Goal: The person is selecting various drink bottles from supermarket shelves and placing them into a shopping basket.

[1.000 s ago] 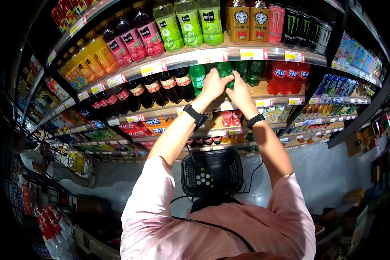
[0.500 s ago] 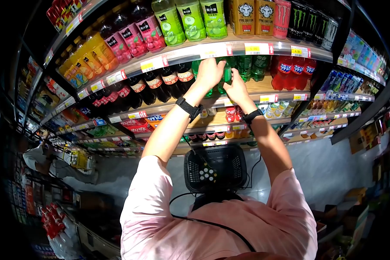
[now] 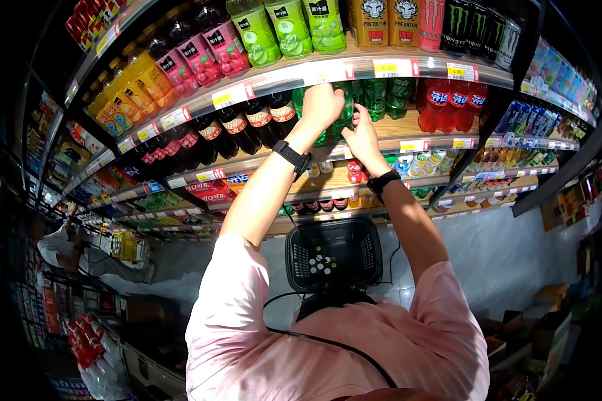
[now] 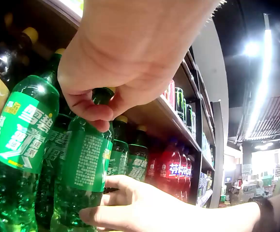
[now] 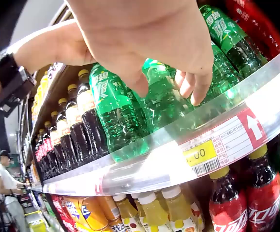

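A green plastic soda bottle (image 4: 84, 159) stands upright at the shelf front in the left wrist view. My left hand (image 3: 323, 107) is over its top, thumb and fingers pinching the neck just under the cap. Lower down, my right hand (image 4: 144, 205) holds the bottle's side, thumb in front and fingers around the far side. To its left is another green soda bottle (image 4: 26, 145) with a bright green label, and more green bottles (image 4: 137, 157) stand behind. From the right wrist, the held bottle (image 5: 161, 99) shows between my thumb and fingers, close behind the clear shelf lip (image 5: 144, 166).
Dark cola bottles (image 3: 237, 127) line the shelf to the left, red soda bottles (image 3: 441, 110) to the right. Just above my hands runs the upper shelf's edge (image 3: 274, 87) with price tags. A black basket (image 3: 334, 250) is below, with a cable beside it.
My hands were close together at the bottle's upper part. My right hand has since moved down to the bottle's side, while the left remains at the top.
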Demonstrator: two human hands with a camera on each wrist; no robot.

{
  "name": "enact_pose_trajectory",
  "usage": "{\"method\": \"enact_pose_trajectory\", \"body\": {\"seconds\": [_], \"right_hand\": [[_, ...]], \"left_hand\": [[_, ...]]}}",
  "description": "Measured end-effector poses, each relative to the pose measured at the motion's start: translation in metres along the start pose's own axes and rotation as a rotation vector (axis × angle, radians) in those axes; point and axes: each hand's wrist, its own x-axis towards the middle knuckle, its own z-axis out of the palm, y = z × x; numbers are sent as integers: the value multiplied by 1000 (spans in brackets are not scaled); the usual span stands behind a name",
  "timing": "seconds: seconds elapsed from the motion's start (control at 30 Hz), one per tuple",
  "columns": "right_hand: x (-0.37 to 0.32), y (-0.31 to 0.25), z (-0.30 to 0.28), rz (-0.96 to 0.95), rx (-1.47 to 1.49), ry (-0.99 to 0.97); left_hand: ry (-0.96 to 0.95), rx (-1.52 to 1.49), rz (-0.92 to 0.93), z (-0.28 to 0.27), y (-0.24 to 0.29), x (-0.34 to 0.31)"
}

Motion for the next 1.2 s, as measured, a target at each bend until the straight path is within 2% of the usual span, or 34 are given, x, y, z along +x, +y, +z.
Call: {"method": "enact_pose_trajectory", "body": {"seconds": [0.1, 0.2, 0.27, 0.37, 0.57, 0.8, 0.87, 0.97, 1.2], "right_hand": [[-1, -3, -1, -7, -132, -24], [-1, -8, 2, -6, -196, 0], [0, -12, 2, 50, -41, -19], [1, 0, 9, 25, -13, 4], [1, -4, 10, -59, -162, 27], [3, 9, 16, -20, -28, -16], [1, 3, 14, 29, -104, -11], [-3, -8, 14, 13, -181, 36], [-1, 1, 22, -42, -253, 61]], "left_hand": [[-95, 57, -112, -5, 7, -1], [7, -48, -11, -5, 5, -4], [100, -45, 53, -1, 0, -4], [32, 19, -47, 0, 1, -2], [64, 43, 20, 0, -4, -9], [111, 12, 0, -8, -1, -13], [28, 6, -28, -15, 5, -15], [8, 39, -21, -9, -4, -12], [70, 20, 29, -7, -6, -16]]}}
